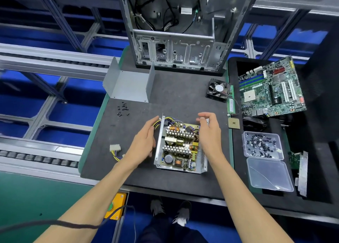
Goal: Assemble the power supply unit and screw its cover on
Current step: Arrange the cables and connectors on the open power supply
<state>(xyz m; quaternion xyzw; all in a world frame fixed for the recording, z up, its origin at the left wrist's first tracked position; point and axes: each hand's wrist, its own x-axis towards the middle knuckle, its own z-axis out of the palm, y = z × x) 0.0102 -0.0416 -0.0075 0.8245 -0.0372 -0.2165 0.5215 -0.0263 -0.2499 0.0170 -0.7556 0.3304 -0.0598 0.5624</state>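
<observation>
Item: open silver metal power supply chassis with exposed circuit board (180,147), mid dark tabletop (176,95); folded grey sheet-metal cover (131,85) and small black screws (123,109) lie well apart behind. Seat board squarely, tuck yellow wires (156,126) inside before covering. My left hand (145,141) rests relaxed against the left wall; my right hand (209,130) arches over the right wall, fingers (202,117) loosely curled, whether gripping I cannot tell.

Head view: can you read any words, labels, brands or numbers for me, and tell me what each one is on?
None can be read.
Fan: round hub sticker, print too small.
Computer case: white label on a cable inside, blurred.
Green circuit board: white markings, too small.
Memory stick: pale sticker, unreadable.
Power supply unit: no legible marking on its parts.
</observation>
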